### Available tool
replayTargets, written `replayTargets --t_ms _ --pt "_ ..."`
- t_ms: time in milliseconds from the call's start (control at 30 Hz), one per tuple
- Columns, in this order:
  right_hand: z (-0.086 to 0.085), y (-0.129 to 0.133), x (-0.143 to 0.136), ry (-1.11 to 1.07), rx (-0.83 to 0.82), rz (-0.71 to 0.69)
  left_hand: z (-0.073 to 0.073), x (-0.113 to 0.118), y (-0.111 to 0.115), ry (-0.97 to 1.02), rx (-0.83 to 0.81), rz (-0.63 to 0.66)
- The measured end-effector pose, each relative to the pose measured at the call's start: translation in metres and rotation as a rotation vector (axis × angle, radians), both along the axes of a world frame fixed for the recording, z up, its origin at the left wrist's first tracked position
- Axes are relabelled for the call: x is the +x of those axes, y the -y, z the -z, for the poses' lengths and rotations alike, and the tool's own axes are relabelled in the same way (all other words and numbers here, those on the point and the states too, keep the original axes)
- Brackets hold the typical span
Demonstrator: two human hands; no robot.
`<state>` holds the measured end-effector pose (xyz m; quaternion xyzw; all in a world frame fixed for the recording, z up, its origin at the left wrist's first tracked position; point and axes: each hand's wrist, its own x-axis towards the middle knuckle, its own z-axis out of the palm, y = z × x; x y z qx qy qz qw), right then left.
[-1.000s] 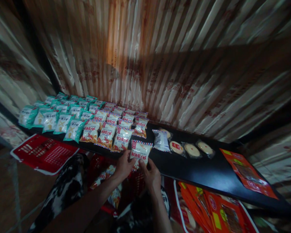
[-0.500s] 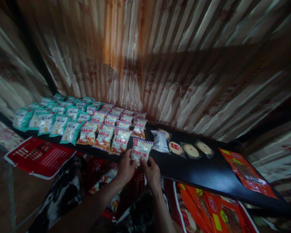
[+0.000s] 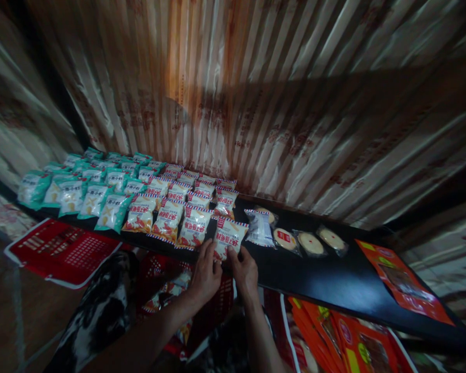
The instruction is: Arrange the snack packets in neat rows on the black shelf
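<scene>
A white and red snack bag point(image 3: 230, 235) with a striped top edge is at the front of the black shelf, tilted back. My left hand point(image 3: 206, 272) grips its lower left side with the fingers closed. On its lower right, my right hand point(image 3: 244, 270) pinches the bag, the thumb on its front. Matching snack bags point(image 3: 194, 225) stand in rows just to the left and behind. Right of the held bag lies a snack bag with its pale back showing point(image 3: 259, 229). The bag's underside is hidden by my hands.
Teal snack bags point(image 3: 114, 211) fill the shelf's left end. Round packaged cakes point(image 3: 310, 243) and an orange packet point(image 3: 402, 280) lie to the right. Below are a red basket point(image 3: 227, 298) holding bags and another container with orange packets point(image 3: 363, 342). Creased sheeting point(image 3: 295, 129) hangs behind.
The held snack bag has moved slightly up and back on the shelf, tilting a little, with both hands still on it. The view has shifted slightly.
</scene>
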<state>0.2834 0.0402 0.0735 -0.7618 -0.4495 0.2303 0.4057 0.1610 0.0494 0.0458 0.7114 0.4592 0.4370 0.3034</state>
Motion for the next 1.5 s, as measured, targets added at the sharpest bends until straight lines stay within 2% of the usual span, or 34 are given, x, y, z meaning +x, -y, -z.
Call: replayTargets --t_ms 233,533,767,967,1267,1500 --pt "-0.001 -0.016 0.002 0.066 -0.024 0.021 0.006 0.002 -0.002 -0.133 0.072 0.029" --pt "0.001 -0.031 0.010 0.084 -0.053 0.034 -0.002 0.008 -0.011 -0.189 0.047 0.050" --pt "0.002 -0.037 0.015 0.092 -0.038 0.032 -0.007 0.014 -0.017 -0.169 0.001 0.048" --pt "0.004 -0.052 0.016 0.072 0.006 0.009 -0.012 0.017 -0.026 -0.175 -0.008 0.018" --pt "0.001 -0.061 0.005 0.175 0.007 -0.016 -0.001 0.024 -0.034 -0.169 -0.007 -0.036" --pt "0.004 -0.065 0.001 0.172 0.083 -0.027 0.004 0.025 -0.036 -0.172 0.014 -0.035"
